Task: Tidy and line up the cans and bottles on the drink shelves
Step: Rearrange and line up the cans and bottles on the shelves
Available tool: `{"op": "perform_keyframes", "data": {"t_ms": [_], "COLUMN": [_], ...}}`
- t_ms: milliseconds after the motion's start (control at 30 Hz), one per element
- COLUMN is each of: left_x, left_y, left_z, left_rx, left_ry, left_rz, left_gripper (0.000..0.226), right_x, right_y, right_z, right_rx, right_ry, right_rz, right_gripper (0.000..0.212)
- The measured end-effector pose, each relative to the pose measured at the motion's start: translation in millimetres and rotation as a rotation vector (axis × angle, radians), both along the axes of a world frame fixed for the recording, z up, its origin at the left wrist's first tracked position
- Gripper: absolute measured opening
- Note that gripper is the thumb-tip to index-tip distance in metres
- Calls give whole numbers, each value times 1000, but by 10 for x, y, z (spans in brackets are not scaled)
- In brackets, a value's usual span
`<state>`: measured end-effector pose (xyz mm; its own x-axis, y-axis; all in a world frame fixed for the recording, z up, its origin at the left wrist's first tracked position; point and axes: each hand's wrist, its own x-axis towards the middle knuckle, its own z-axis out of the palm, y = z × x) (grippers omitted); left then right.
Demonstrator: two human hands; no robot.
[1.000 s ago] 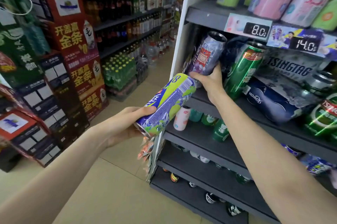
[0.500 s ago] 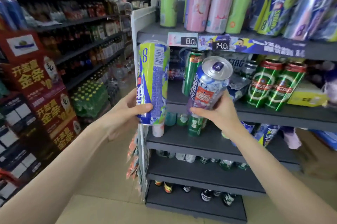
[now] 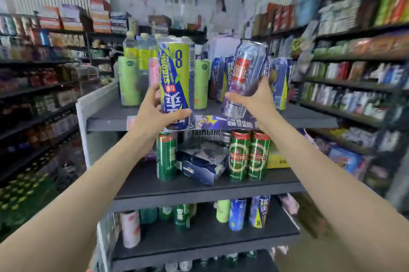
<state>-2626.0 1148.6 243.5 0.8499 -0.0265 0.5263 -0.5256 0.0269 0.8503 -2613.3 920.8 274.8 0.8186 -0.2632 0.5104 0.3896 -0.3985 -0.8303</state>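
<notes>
Arms outstretched, raised; left hand (image 3: 152, 114) grip clamped on yellow-blue can (image 3: 176, 82), right hand (image 3: 254, 99) on tilted purple can (image 3: 244, 76).

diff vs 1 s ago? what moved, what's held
Both cans went up from the middle shelf to the top shelf. The left hand turned the yellow-and-blue can from lying tilted to upright. The right hand pulled the silver-purple can off the shelf. Same grips; the green beer cans stayed put.
</notes>
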Motion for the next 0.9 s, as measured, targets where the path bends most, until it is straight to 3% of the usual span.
{"op": "perform_keyframes", "data": {"t_ms": [133,333,567,767,900], "left_x": [238,423,613,722,746], "left_y": [-126,-124,-105,-148,-240], "left_z": [130,255,258,155,157], "left_rx": [-49,31,54,92,79], "left_ry": [55,62,90,106,110], "left_rz": [14,127,166,131,123], "left_gripper": [77,75,82,75,77], "right_x": [415,885,1125,1034,1024], "right_y": [-121,21,111,55,95], "right_z": [59,-10,-77,-214,-143], "right_rx": [20,-81,-156,-462,-540], "right_ry": [89,99,85,127,147], "right_rz": [-21,-104,-150,-227,-256], "right_gripper": [109,80,88,88,91]}}
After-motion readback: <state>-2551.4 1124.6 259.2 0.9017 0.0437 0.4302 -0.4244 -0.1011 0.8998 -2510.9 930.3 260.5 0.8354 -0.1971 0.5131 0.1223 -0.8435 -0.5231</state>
